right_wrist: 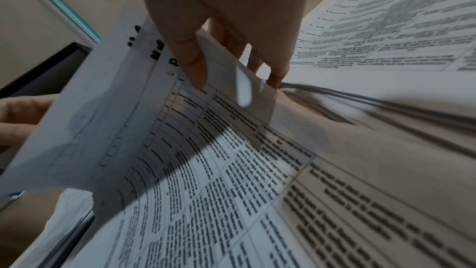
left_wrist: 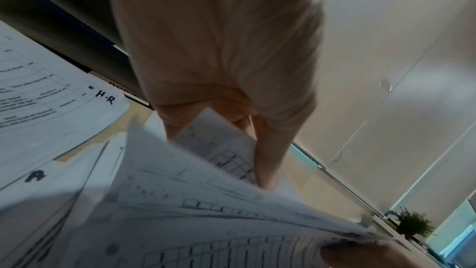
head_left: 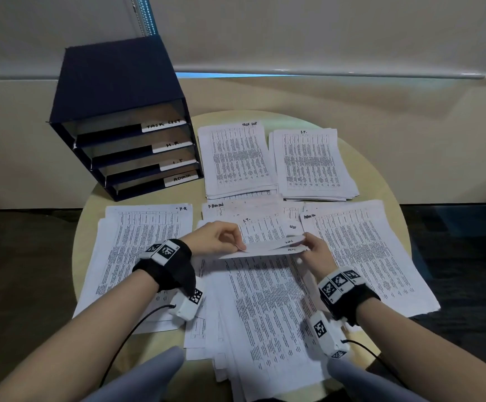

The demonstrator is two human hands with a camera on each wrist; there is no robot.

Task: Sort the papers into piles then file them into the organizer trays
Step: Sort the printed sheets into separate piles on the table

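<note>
Pinching the far edge of the lifted sheets, the left hand and right hand hold opposite corners, fingers curled onto the paper. The sheets' long axis runs toward the person, over the unsorted stack, nearer than the organizer.

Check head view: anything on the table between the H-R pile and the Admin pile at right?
Yes: the unsorted stack, with both hands lifting its top sheets.
</note>
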